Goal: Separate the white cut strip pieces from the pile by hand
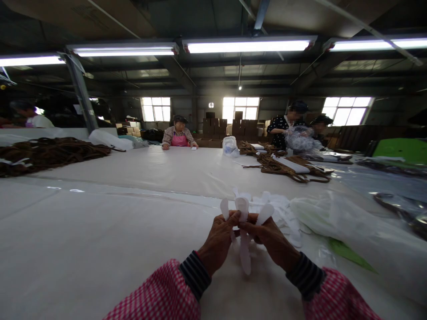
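My left hand (218,240) and my right hand (271,240) meet over the white table (100,231), both pinched closed on thin white rounded strips (243,209). Three strip ends stick up above my fingers and one long end hangs down between my wrists. Just beyond my hands lies a loose heap of the same white strips (283,209). My sleeves are pink checked with dark striped cuffs.
A clear plastic bag (350,226) lies at the right with a green piece under it. Brown cord piles sit at the far left (46,153) and far right (287,166). One person sits across the table (179,133); two others work at the right (293,126).
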The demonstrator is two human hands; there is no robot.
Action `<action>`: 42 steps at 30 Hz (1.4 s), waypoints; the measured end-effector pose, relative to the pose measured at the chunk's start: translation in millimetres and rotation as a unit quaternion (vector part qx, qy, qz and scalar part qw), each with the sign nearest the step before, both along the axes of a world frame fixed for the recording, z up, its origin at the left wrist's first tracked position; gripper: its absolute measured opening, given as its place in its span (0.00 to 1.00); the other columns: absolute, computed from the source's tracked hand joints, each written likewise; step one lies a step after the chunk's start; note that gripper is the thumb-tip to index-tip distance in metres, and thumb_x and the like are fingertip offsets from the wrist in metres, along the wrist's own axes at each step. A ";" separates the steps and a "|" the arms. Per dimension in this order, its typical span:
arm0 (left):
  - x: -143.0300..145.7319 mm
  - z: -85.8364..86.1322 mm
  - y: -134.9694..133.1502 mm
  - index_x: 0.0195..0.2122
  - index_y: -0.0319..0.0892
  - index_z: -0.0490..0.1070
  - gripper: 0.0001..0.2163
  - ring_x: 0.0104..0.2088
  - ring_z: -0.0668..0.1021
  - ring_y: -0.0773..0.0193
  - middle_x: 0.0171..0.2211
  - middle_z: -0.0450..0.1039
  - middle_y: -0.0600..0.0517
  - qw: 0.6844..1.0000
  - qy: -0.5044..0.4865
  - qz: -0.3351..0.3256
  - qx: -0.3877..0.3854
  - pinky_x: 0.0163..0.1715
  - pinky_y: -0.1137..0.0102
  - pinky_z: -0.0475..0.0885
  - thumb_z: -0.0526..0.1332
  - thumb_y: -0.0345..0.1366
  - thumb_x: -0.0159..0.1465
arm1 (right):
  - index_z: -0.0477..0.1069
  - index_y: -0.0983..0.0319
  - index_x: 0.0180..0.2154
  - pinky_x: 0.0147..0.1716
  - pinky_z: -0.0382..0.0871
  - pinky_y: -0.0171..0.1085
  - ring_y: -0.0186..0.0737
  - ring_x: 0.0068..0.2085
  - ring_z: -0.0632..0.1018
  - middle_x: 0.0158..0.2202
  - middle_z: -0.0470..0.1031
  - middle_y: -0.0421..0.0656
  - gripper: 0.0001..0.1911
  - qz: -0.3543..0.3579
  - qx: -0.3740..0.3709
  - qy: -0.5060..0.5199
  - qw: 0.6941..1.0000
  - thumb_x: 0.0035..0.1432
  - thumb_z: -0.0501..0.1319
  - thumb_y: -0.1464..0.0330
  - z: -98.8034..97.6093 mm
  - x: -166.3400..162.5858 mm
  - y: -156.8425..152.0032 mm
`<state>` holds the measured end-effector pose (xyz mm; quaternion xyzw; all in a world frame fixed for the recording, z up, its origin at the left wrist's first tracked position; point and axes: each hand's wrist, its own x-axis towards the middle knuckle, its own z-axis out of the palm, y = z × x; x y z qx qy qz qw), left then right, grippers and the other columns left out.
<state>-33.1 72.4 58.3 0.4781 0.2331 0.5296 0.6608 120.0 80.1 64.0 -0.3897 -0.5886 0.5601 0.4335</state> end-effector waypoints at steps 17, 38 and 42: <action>-9.1 -9.5 17.4 0.41 0.35 0.74 0.28 0.35 0.76 0.60 0.36 0.75 0.46 0.983 0.018 0.128 -0.130 0.31 0.71 0.70 0.75 0.53 0.49 | 0.68 0.65 0.28 0.23 0.46 0.33 0.29 0.24 0.57 0.23 0.58 0.36 0.26 -0.068 -0.027 0.035 0.997 0.45 0.74 0.51 -7.2 5.2 10.4; -7.3 -5.2 10.3 0.36 0.36 0.72 0.19 0.33 0.70 0.67 0.35 0.73 0.48 0.982 0.078 0.150 -0.078 0.28 0.73 0.57 0.70 0.50 0.58 | 0.74 0.65 0.40 0.24 0.51 0.31 0.30 0.26 0.61 0.27 0.63 0.38 0.16 0.043 -0.019 0.053 0.997 0.57 0.70 0.60 -8.0 6.9 6.8; -4.4 -6.5 5.0 0.37 0.36 0.73 0.20 0.31 0.70 0.69 0.35 0.74 0.48 0.985 0.091 0.135 -0.062 0.30 0.74 0.59 0.69 0.50 0.60 | 0.75 0.65 0.46 0.27 0.52 0.32 0.31 0.29 0.60 0.29 0.64 0.39 0.20 0.082 -0.030 0.085 0.993 0.58 0.71 0.59 -11.9 3.2 4.1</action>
